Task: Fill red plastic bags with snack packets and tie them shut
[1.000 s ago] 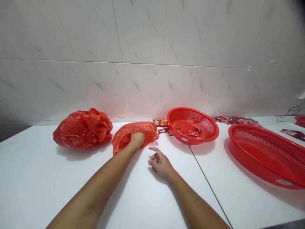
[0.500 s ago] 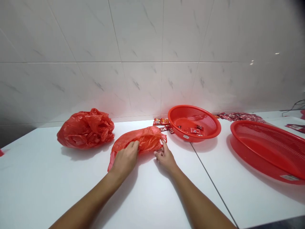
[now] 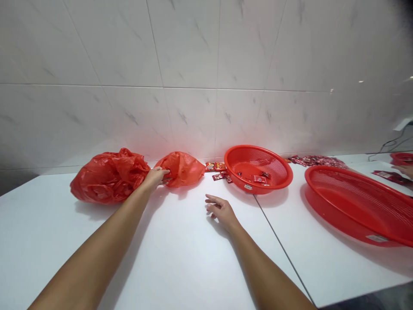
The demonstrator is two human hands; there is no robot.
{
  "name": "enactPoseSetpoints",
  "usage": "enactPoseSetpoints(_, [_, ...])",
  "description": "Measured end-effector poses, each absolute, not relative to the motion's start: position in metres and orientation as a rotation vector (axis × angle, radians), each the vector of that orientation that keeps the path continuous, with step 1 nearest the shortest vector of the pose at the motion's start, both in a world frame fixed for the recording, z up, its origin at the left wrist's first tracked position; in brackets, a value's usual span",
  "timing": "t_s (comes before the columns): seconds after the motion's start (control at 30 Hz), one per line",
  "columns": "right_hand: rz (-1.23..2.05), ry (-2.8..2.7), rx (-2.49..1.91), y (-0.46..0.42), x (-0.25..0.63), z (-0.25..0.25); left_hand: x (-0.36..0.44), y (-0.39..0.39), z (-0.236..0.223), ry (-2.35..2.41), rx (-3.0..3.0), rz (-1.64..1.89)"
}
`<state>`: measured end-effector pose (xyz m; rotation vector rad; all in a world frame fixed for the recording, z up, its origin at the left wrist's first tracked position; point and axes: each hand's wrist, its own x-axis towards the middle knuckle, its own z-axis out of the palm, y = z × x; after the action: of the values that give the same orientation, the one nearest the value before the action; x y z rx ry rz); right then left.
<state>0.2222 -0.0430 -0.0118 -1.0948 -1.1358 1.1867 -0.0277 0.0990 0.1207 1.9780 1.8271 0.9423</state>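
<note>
My left hand (image 3: 157, 177) reaches to the back of the white table and pinches the near left edge of a small red plastic bag (image 3: 187, 168). This bag is puffed up and stands near the wall. Directly left of that hand sits a larger, crumpled red plastic bag (image 3: 106, 178), partly behind my wrist. My right hand (image 3: 222, 211) hovers low over the table with fingers apart and nothing in them. Small red packets (image 3: 218, 176) lie beyond it, beside a round red basket (image 3: 258, 148) that contains a few more packets.
A larger red oval basket (image 3: 325, 215) stands on the right. Behind it, many small packets (image 3: 319, 160) are spread along the wall. At the far right edge, another person's hand (image 3: 407, 171) shows near a red basket (image 3: 400, 156). A dark seam crosses the white table (image 3: 180, 258).
My left hand has carried the small red bag back and to the left, and the bag has puffed out. My right hand has let go of it and stayed over the table.
</note>
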Motion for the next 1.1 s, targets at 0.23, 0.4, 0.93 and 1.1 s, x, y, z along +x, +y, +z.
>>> enactPoseSetpoints(0.23, [1.122,-1.407,-1.001,-0.053,0.217,-0.005,-0.013,0.061,0.119,1.839,2.281,1.267])
enactPoseSetpoints(0.4, [1.037,-1.773,-0.947,-0.071,0.209,0.014,-0.009,0.046,0.109,1.513,2.649,1.414])
enactPoseSetpoints(0.93, [0.780,-1.692,-1.221,-0.066,0.205,0.013,0.008,-0.059,0.135,0.735,2.304,1.505])
enactPoseSetpoints(1.1, [0.906,-1.305,-1.186,-0.054,0.230,0.007,0.016,-0.086,0.063,0.622,2.778,1.095])
